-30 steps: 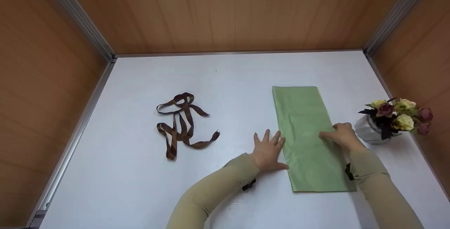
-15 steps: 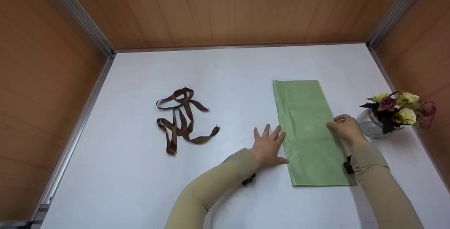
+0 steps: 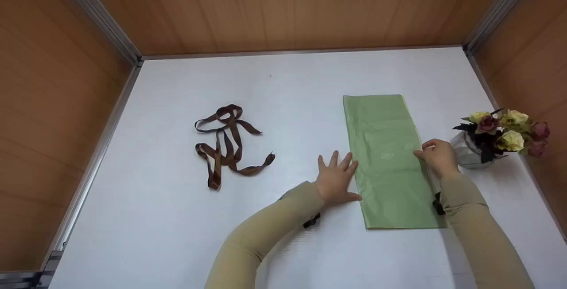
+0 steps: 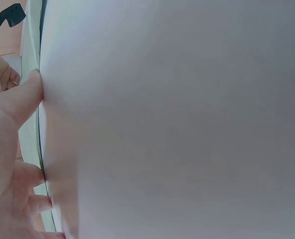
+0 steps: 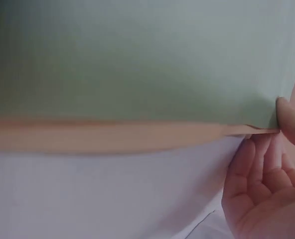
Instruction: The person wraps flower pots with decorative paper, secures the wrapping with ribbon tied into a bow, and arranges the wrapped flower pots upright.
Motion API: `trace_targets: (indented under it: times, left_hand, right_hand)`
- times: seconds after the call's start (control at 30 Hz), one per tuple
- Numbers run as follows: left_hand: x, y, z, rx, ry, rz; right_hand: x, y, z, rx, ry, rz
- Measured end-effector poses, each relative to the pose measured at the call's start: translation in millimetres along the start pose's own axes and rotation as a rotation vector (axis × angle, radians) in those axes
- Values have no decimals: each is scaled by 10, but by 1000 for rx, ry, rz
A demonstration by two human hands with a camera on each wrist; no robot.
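A folded sheet of green wrapping paper (image 3: 385, 160) lies lengthwise on the white table, right of the middle. Spread fingers of my left hand (image 3: 335, 182) touch its left edge; in the left wrist view the thumb (image 4: 32, 92) meets that same edge. At the opposite long edge, my right hand (image 3: 440, 158) pinches the paper. The right wrist view has the thumb (image 5: 292, 122) on top and curled fingers (image 5: 242, 162) underneath, with a tan layer (image 5: 102, 137) showing along the slightly lifted edge.
A tangled brown ribbon (image 3: 232, 158) lies on the table (image 3: 146, 218) to the left. Close to my right hand stands a pale pot (image 3: 470, 152) of yellow and purple flowers (image 3: 509, 140). Wooden panels (image 3: 283, 9) enclose the back and sides.
My right hand has slid from on top of the paper out to its right edge and now pinches it there. The left hand keeps its place. The head view has tilted slightly.
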State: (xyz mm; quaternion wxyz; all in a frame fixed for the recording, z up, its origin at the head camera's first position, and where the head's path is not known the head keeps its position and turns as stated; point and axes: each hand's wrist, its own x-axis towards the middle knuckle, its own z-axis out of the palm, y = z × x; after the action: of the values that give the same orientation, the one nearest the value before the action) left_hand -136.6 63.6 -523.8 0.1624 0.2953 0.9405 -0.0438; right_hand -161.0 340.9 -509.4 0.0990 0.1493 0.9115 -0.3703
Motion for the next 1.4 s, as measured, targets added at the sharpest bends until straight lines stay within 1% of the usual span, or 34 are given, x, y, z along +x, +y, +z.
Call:
trace_targets:
  times: [0.2, 0.37, 0.53, 0.67, 0.8, 0.9, 0.97, 1.03, 1.1, 1.17, 1.23, 1.33, 1.4]
  left_hand:
    - [4, 17, 20, -18, -22, 5]
    - [33, 36, -12, -9, -35, -2]
    - [50, 46, -22, -4, -45, -6]
    - [46, 55, -12, 1, -42, -8]
    - [42, 54, -9, 14, -49, -13]
    - [39, 50, -30, 35, -59, -12]
    - [38, 47, -53, 40, -61, -10]
    - [40, 47, -74, 43, -58, -8]
    - [40, 49, -92, 35, -56, -6]
    - [40, 52, -109, 24, -57, -4]
    - [39, 52, -132, 5, -61, 5]
    - [25, 49, -195, -41, -52, 39]
    - [8, 41, -256, -61, -23, 77]
  right_hand:
    - [-19, -2, -2, -51, 8, -69]
    - [-15, -21, -24, -121, 52, -146]
    - [-21, -45, -32, -165, 72, -178]
    - [-53, -60, -40, -171, 85, -182]
    - [-89, -85, -48, -163, 112, -214]
    - [-104, -118, -64, -143, 131, -242]
    - [-106, -148, -85, -112, 133, -252]
    - [-108, -184, -114, -62, 113, -238]
    - [-114, -220, -149, -18, 74, -220]
    - [-126, -255, -188, 7, 29, -190]
    - [-145, -293, -232, 10, -24, -181]
    - [-176, -355, -311, 13, -118, -166]
    - [-205, -402, -375, 27, -191, -150]
